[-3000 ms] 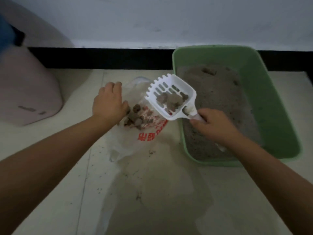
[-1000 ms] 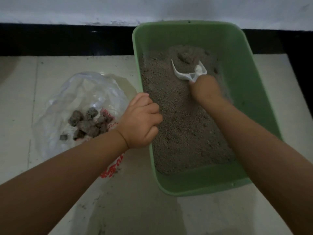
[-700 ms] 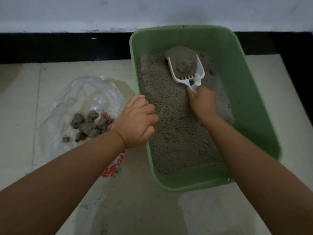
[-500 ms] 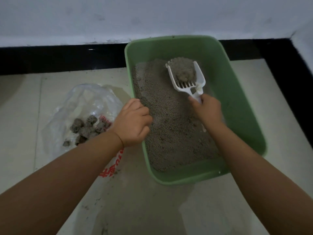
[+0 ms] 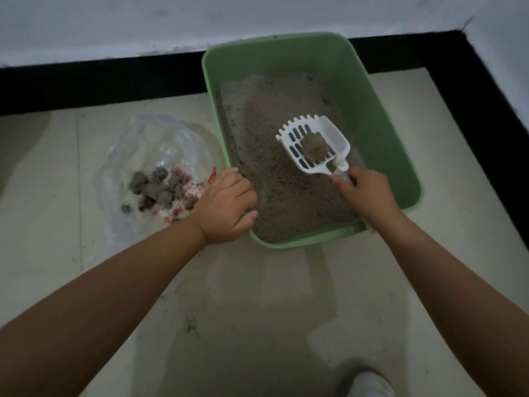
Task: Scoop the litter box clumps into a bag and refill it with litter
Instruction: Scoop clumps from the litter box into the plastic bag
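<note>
A green litter box (image 5: pixel 380 110) half full of grey litter stands on the floor against the wall. My right hand (image 5: pixel 366 193) grips the handle of a white slotted scoop (image 5: pixel 313 147), held above the litter with one grey clump (image 5: pixel 315 149) in it. My left hand (image 5: pixel 226 207) grips the box's near left rim, fingers curled over the edge. Left of the box lies a clear plastic bag (image 5: pixel 148 156) with red print, holding several dark clumps (image 5: pixel 160 187).
A black baseboard (image 5: pixel 100 81) runs along the white wall and turns down the right side. The floor is pale tile with scattered litter grains. A white shoe (image 5: pixel 366 382) shows at the bottom edge.
My right hand dug the scoop into the far litter, lifted it out with a clump and drew it back toward me. Loose litter sifted out. My left hand went from the bag to the box rim.
</note>
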Demonstrator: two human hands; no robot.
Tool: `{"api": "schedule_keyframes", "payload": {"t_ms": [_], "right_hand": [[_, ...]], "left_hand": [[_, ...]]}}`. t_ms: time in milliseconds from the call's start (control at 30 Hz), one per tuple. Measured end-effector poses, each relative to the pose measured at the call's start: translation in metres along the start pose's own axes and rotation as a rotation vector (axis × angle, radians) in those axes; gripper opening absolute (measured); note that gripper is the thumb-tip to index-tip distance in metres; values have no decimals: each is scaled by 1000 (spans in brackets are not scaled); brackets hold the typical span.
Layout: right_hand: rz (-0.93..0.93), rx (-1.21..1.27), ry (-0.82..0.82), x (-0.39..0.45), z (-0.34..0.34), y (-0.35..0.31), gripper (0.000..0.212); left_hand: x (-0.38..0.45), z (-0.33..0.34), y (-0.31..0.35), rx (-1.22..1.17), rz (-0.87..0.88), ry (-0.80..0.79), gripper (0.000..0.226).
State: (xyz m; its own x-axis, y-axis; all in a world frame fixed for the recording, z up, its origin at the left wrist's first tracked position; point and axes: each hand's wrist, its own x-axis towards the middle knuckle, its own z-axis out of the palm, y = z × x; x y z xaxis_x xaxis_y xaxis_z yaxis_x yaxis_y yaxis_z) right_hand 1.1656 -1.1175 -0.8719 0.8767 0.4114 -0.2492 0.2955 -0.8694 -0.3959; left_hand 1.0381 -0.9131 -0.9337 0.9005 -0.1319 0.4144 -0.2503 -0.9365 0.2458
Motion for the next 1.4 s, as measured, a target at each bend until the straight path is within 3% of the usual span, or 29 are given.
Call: {"api": "schedule_keyframes", "payload": {"t_ms": [100, 233, 300, 400, 500, 633, 700, 800, 967, 1067, 1200, 1267, 1333, 1400], "right_hand": [[-16, 4, -39, 0, -1, -5, 44], [-5, 114, -68, 2, -1, -12, 37], [-19, 143, -86, 0, -2, -18, 41], [-43, 244, -63, -4, -6, -29, 44], [-122, 231, -141, -10, -6, -53, 40], [-234, 153, -248, -20, 7, -96, 36], [-286, 73, -287, -25, 21, -119, 30], [-355, -102, -304, -36, 40, -147, 15], [-499, -529, -240, -45, 63, -169, 28], [-567, -655, -200, -43, 72, -177, 29], [-576, -664, 47, -39, 56, -184, 24], [-548, -617, -49, -37, 42, -183, 26], [-443, -510, -157, -36, 25, -180, 27], [-357, -415, -144, -34, 6, -174, 25]], "left_hand": [[-2, -1, -1, 13, 8, -35, 34], [-3, -10, -1, -51, -16, -88, 55], [-3, -23, -5, -36, -89, -60, 50], [-8, -49, -24, 136, -342, -1, 42], [-23, -83, -47, 335, -687, -37, 45], [-47, -107, -66, 196, -1167, -218, 47], [-58, -106, -66, 139, -1182, -260, 33], [-63, -104, -65, 62, -1184, -175, 29], [-53, -103, -60, -69, -1217, -115, 23], [-52, -103, -61, -72, -1226, -97, 22], [-53, -106, -65, -52, -1263, -99, 21], [-52, -108, -65, -7, -1287, -109, 18], [-47, -109, -64, 60, -1299, -123, 35], [-41, -108, -60, 166, -1227, -111, 53]]}}
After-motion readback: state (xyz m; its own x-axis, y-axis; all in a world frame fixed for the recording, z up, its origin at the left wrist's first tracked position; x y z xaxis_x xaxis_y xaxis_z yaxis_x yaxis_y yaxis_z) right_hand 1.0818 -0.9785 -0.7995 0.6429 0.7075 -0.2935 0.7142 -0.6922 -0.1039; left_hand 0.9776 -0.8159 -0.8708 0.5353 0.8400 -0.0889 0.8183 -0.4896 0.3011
